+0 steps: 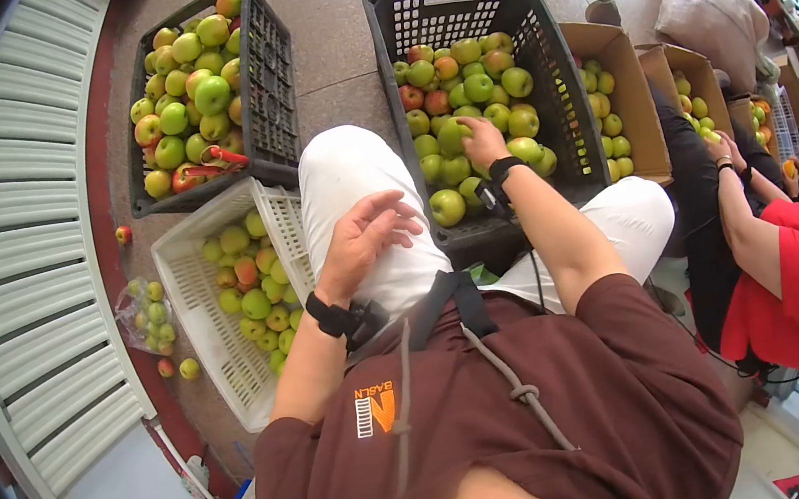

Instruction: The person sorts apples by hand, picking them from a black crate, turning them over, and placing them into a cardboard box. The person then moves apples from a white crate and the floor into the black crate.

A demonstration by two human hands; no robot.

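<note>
My right hand (484,144) is inside the black plastic crate (383,50) in front of me. Its fingers are closed on a large green apple (452,136), among many green and reddish apples. Over my left thigh hovers my left hand (373,240), with its fingers loosely stretched and no object in it. Closest to that hand stands a white plastic crate (183,278), partly filled with apples (255,304). I wear dark bands with small devices on both wrists.
At the upper left a second black crate (273,94) is heaped with apples and carries a red-handled tool (224,156). A bagged bunch of apples (154,317) lies on the floor. To the right are cardboard boxes (638,107) of apples and a co-worker in red (793,288).
</note>
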